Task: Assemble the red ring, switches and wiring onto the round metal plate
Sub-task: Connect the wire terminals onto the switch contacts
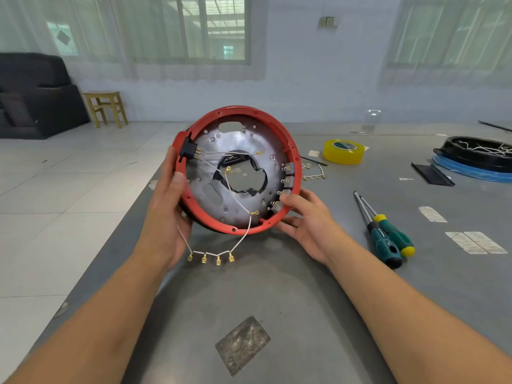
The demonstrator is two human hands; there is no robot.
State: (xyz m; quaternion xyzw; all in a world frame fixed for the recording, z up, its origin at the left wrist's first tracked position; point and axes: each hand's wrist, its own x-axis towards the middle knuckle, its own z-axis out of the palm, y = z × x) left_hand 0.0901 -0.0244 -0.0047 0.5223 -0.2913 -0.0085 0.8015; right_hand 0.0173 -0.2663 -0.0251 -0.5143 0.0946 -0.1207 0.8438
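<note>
I hold the round metal plate [243,142] tilted up off the grey table, its inner face toward me. The red ring [293,151] sits around its rim. My left hand [166,206] grips the ring's left edge, thumb over the rim just below a black connector block [189,146]. My right hand [307,220] holds the lower right edge, thumb near several small switches [285,181] lined along the right inside. White wires [235,195] cross the plate's centre hole, and a wire strand with several brass terminals [211,257] hangs below the ring.
Two green-handled screwdrivers [388,236] lie right of my right hand. A yellow tape roll [343,151], a loose wire harness [314,176], a black plastic strip [432,174] and a black round part on blue [476,159] sit farther back right. A metal scrap [242,345] lies near me.
</note>
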